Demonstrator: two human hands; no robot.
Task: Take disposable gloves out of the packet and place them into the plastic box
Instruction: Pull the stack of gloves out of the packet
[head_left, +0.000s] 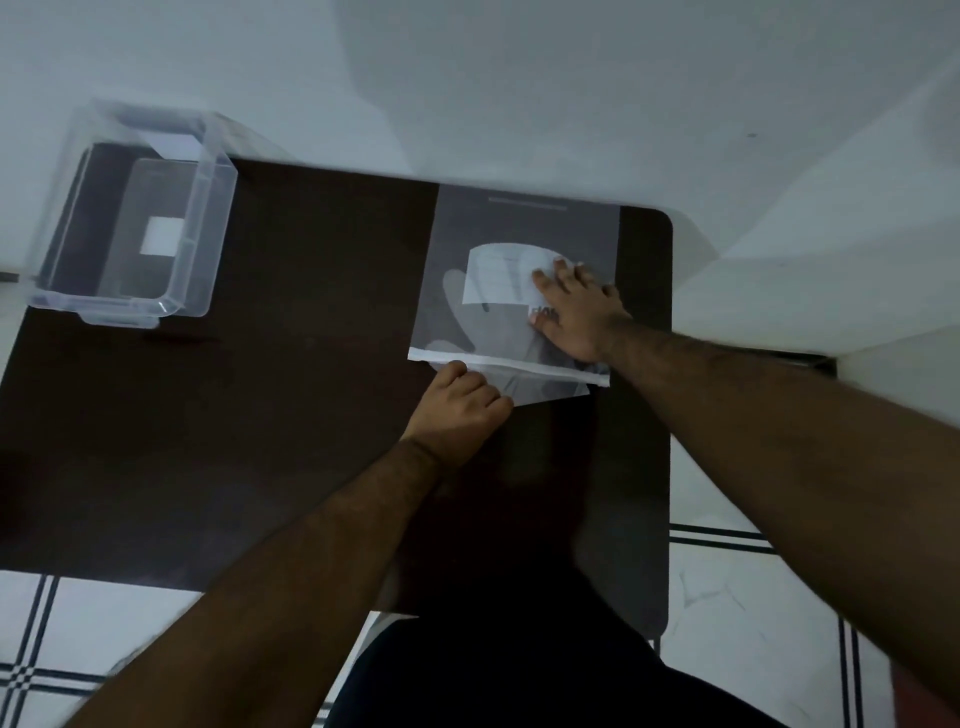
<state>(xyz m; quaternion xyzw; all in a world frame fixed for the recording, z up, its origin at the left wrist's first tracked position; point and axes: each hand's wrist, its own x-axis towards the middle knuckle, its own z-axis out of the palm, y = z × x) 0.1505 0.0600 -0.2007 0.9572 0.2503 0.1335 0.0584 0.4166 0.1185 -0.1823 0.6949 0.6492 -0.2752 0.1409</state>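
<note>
A clear packet (519, 228) of disposable gloves lies flat on the dark table (260, 415), toward its far right. A white label shows inside it. My right hand (576, 312) presses flat on the packet, fingers spread. My left hand (460, 405) is closed on the edge of a thin translucent glove (540, 387) that sticks out of the packet's near opening. The clear plastic box (135, 228) stands at the table's far left corner, open-topped, with a white sticker on its base.
White walls rise behind and to the right of the table. Tiled floor with dark lines shows in front of the table's near edge and to its right. My dark clothing fills the bottom middle.
</note>
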